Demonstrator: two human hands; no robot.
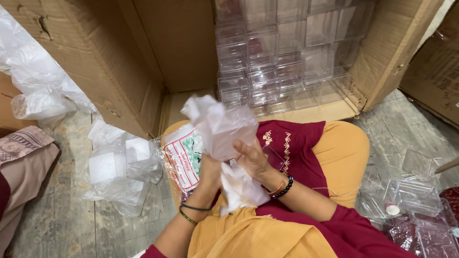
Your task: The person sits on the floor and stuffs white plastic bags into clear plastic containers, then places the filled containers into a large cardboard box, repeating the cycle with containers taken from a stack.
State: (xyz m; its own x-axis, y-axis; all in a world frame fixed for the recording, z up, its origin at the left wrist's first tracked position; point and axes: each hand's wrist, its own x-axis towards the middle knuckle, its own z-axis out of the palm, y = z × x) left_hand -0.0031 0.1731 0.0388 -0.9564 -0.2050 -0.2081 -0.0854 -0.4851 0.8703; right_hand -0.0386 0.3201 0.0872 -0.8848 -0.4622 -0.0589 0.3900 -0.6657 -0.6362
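Note:
I sit cross-legged on the floor. Both hands are raised over my lap and closed on a crumpled thin white plastic bag (221, 125) with something boxy inside. My left hand (209, 168) grips it from below on the left, with dark bangles on the wrist. My right hand (252, 159) holds its right side, fingers curled into the plastic, with a black bead bracelet on the wrist. A printed red, green and white plastic packet (184, 155) lies on my left knee, just beside the left hand.
An open cardboard carton (114, 62) lies on its side ahead, stacked with several clear plastic boxes (282, 52). A bag of white blocks (119, 167) rests on the floor to the left. Clear boxes (416, 196) lie at right. Another person's leg (21, 167) is at far left.

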